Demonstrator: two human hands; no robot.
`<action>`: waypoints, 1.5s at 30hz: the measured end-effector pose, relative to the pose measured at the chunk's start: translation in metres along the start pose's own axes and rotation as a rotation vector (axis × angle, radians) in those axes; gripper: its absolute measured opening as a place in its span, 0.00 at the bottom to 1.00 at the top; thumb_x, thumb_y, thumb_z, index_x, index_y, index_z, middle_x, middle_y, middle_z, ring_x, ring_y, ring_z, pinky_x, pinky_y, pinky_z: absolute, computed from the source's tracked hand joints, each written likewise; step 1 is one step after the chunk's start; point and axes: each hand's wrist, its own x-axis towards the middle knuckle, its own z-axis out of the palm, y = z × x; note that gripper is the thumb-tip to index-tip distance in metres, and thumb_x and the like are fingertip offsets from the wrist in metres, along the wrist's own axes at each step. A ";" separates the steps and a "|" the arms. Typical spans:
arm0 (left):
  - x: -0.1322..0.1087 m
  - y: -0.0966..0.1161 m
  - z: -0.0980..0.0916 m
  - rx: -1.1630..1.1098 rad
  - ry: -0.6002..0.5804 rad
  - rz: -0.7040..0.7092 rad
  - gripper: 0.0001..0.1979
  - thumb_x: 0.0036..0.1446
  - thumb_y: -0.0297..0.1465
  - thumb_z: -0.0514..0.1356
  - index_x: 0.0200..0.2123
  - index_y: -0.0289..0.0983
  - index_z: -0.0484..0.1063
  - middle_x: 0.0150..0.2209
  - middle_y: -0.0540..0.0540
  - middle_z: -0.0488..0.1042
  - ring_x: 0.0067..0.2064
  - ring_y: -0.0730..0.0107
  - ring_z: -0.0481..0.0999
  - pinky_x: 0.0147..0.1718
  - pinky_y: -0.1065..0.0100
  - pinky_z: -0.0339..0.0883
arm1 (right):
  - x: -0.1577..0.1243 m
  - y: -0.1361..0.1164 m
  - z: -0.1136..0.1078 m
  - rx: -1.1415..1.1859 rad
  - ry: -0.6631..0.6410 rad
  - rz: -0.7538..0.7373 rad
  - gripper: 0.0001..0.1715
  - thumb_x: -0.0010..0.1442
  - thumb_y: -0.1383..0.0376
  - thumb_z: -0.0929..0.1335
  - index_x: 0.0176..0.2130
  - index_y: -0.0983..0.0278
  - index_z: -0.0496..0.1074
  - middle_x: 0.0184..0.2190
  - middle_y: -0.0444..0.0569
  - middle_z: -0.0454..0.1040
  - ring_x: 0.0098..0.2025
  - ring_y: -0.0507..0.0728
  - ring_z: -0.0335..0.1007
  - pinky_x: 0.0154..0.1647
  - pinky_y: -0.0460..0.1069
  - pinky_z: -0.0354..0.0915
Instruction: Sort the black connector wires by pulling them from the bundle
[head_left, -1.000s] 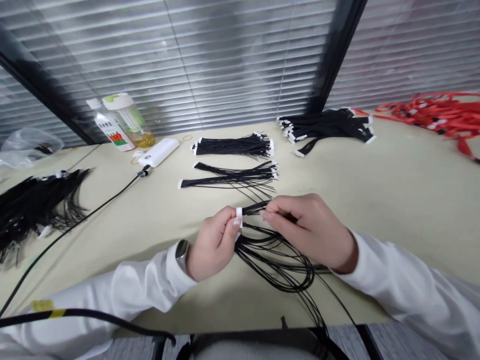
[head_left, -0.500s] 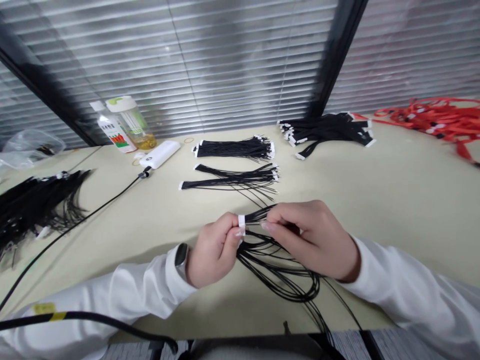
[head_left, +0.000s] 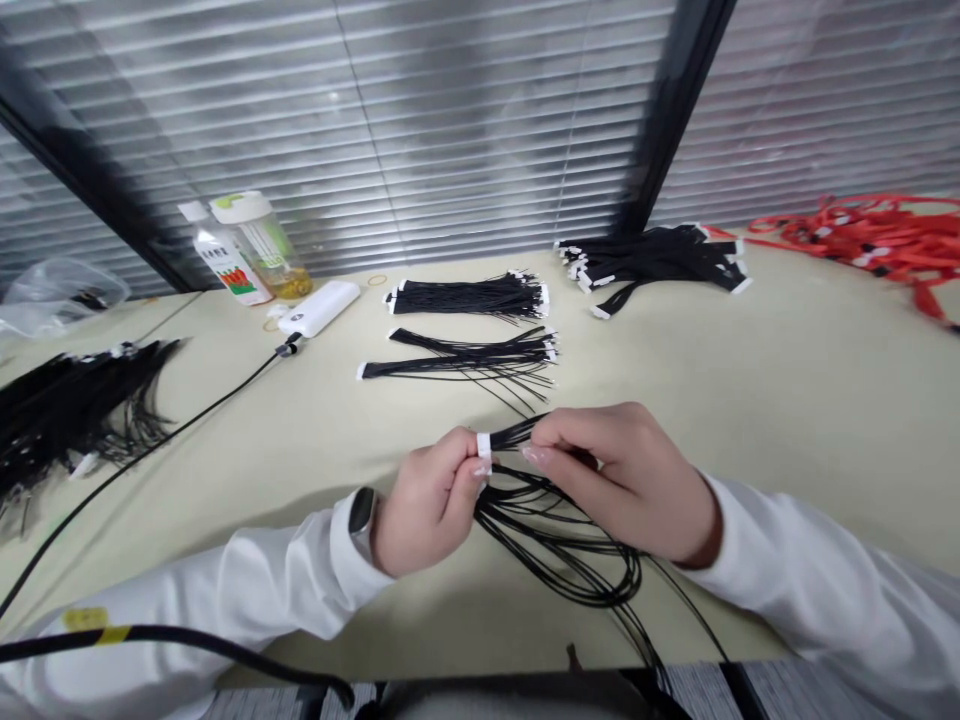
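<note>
A white connector (head_left: 484, 446) is pinched between the thumb and fingers of my left hand (head_left: 429, 502). Thin black wires (head_left: 559, 560) run out of it to the right and loop down over the table's front edge. To the right, my right hand (head_left: 626, 478) is closed with thumb and forefinger together on black wires close to the connector. The exact wire end at those fingertips is too small to make out. Beyond both hands lie two loose wire harnesses (head_left: 457, 360) with white connectors, their free ends fanned to the right.
A neat bundle of black harnesses (head_left: 469, 297) lies farther back, with a black cable pile (head_left: 660, 260) and red cables (head_left: 870, 240) to its right. At left are black wires (head_left: 67, 410), a white power bank (head_left: 320, 309) with its cable, and two bottles (head_left: 229, 255).
My right hand has shifted very slightly, and a wire seen between its fingertips and the connector no longer shows. My left hand keeps its place and grip.
</note>
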 end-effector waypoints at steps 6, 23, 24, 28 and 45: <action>0.002 0.000 0.001 -0.020 -0.015 -0.037 0.11 0.61 0.31 0.45 0.27 0.36 0.59 0.19 0.53 0.60 0.20 0.78 0.57 0.19 0.74 0.53 | 0.001 0.004 0.003 -0.070 -0.049 -0.058 0.10 0.59 0.71 0.61 0.26 0.65 0.65 0.19 0.40 0.64 0.21 0.46 0.56 0.24 0.42 0.53; 0.019 -0.009 0.008 -0.180 0.198 -0.373 0.14 0.61 0.35 0.47 0.25 0.36 0.61 0.22 0.52 0.62 0.25 0.75 0.60 0.25 0.72 0.56 | -0.001 -0.004 -0.011 -0.544 -0.125 0.100 0.25 0.61 0.55 0.59 0.17 0.64 0.60 0.14 0.42 0.60 0.17 0.49 0.52 0.21 0.46 0.47; 0.018 -0.009 0.007 -0.185 0.206 -0.373 0.14 0.61 0.35 0.47 0.25 0.36 0.61 0.22 0.51 0.63 0.25 0.75 0.60 0.25 0.72 0.56 | -0.001 -0.004 -0.010 -0.530 -0.197 0.138 0.25 0.62 0.55 0.58 0.18 0.63 0.60 0.14 0.42 0.60 0.17 0.49 0.53 0.21 0.46 0.46; 0.018 -0.009 0.006 -0.216 0.244 -0.387 0.13 0.61 0.36 0.47 0.27 0.36 0.62 0.23 0.51 0.64 0.25 0.75 0.60 0.25 0.72 0.56 | 0.001 0.001 -0.007 -0.499 -0.326 0.260 0.15 0.60 0.58 0.59 0.26 0.63 0.65 0.19 0.45 0.67 0.21 0.51 0.61 0.23 0.46 0.49; 0.008 -0.007 0.006 -0.127 0.255 -0.182 0.13 0.63 0.34 0.45 0.30 0.36 0.63 0.25 0.51 0.66 0.26 0.75 0.63 0.27 0.72 0.58 | -0.001 0.001 0.008 -0.074 -0.300 0.051 0.17 0.64 0.64 0.57 0.26 0.64 0.64 0.23 0.43 0.68 0.25 0.50 0.62 0.29 0.46 0.56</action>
